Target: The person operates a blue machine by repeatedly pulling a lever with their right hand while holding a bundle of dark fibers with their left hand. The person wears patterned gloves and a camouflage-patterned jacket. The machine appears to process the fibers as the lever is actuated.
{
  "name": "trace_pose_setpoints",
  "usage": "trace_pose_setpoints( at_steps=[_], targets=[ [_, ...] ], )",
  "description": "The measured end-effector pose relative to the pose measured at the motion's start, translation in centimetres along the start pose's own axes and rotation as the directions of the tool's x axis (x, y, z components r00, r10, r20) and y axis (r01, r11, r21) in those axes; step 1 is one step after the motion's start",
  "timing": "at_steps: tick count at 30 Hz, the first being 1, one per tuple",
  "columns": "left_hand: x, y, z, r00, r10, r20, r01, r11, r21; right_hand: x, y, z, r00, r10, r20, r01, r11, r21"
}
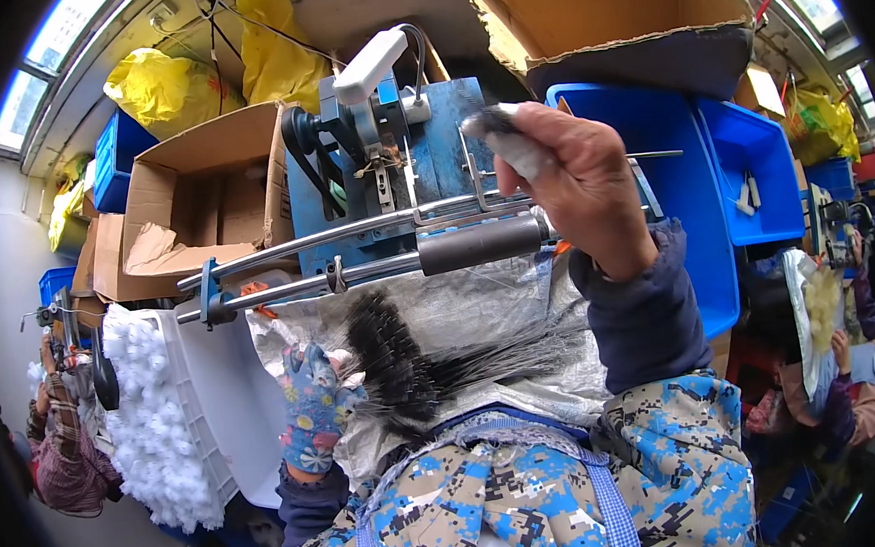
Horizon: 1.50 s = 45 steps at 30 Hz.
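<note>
My right hand (586,169) is raised in front of the blue machine (445,143), its fingers pinched on a small tuft of black bristles (494,121). Something whitish (522,155), like a wrap or cover, shows on the fingers below the tuft. My left hand (313,406), in a blue floral glove, is low at the left with its fingers curled; what they hold, if anything, is hidden. It is beside a loose pile of black bristles (387,352), which lies with long thin strands (508,359) on a silvery sheet (469,297) over my lap.
Metal rods (315,243) and a dark grey roller (481,245) run across the machine's front. A cardboard box (201,178) and a crate of white tufts (156,421) stand left; blue bins (702,257) stand right. Other people (73,456) work at both sides.
</note>
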<state>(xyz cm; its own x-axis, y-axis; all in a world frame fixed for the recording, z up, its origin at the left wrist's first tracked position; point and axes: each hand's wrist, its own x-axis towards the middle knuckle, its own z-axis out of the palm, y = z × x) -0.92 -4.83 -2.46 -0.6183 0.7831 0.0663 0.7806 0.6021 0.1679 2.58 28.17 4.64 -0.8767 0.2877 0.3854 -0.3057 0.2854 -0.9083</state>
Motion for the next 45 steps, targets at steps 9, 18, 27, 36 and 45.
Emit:
trace_pose_setpoints(
  at_steps=[9,18,27,36,45],
  targets=[
    [-0.8,-1.9,2.9,0.992,-0.107,0.072,0.116,0.984,-0.139,4.2,11.4,4.2,0.977,0.159,0.142,0.075,0.366,-0.928],
    [0.1,-0.2,1.1,0.980,-0.197,-0.003,0.189,0.943,-0.274,4.1,11.5,4.7,0.972,0.125,0.200,0.154,0.309,-0.939],
    [-0.4,0.3,1.4,0.981,-0.193,0.010,0.190,0.956,-0.224,3.6,11.2,4.7,0.980,0.091,0.179,0.138,0.342,-0.930],
    [0.1,0.9,1.0,0.990,-0.121,-0.079,0.099,0.966,-0.238,3.6,11.4,4.7,0.980,0.092,0.174,0.134,0.335,-0.933],
    [0.9,1.5,0.4,0.992,-0.094,-0.088,0.068,0.962,-0.266,3.9,11.7,4.8,0.979,0.120,0.163,0.102,0.403,-0.909]
  ],
)
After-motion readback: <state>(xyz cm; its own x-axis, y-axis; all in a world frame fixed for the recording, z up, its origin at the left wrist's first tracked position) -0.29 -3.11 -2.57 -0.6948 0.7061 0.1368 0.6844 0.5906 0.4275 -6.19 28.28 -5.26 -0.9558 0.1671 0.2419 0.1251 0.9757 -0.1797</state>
